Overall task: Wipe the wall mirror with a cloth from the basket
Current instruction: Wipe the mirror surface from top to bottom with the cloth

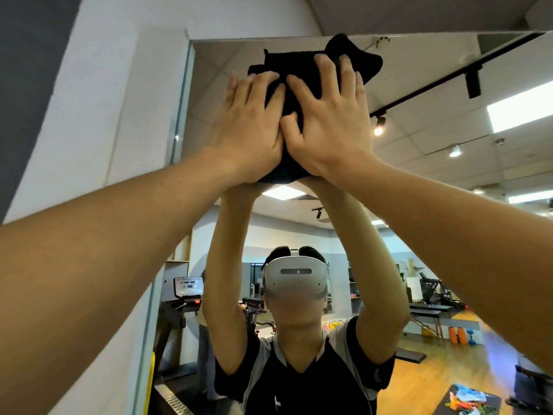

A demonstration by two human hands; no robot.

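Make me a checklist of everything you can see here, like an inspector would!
Surface: wall mirror, its top-left corner in view, framed by a white wall.
Job's things: black cloth pressed flat against the mirror, close under its top edge. Basket: nothing seen.
Clutter: nothing seen on the mirror itself.
Hands: left hand and right hand side by side, fingers spread, both pressing the cloth.
Cables: nothing seen.
Surroundings: reflected only: a person wearing a white headset, a treadmill, orange foam rollers, ceiling track lights.
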